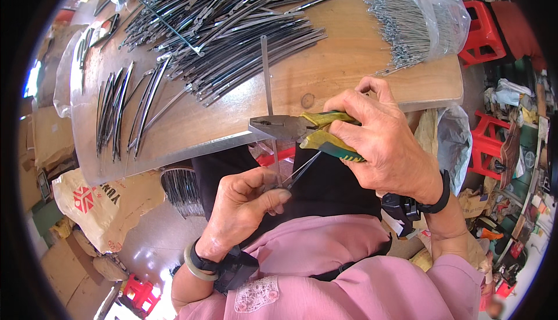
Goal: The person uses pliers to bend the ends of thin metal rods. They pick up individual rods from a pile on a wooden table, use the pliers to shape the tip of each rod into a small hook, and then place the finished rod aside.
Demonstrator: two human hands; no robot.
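Observation:
My right hand (389, 143) is wrapped round the yellow-and-green handles of a pair of pliers (278, 127). Near the table's front edge, the plier jaws lie across a narrow grey metal strip (267, 76), whose far end reaches out over the tabletop. Below the jaws, the strip's near end runs down into my left hand (244, 204), closed in a pinch between thumb and fingers. Thin wire-like pieces (304, 169) also slant from those fingertips up toward the plier handles. Whether the jaws grip the strip or just cross it is hard to see.
A wooden table (340, 47) carries a big heap of dark metal strips (226, 58) and a smaller group of strips (116, 111) at left. Thin metal rods (398, 29) lie in a clear plastic bag (453, 21) at far right. Red stools (485, 146) stand right of the table.

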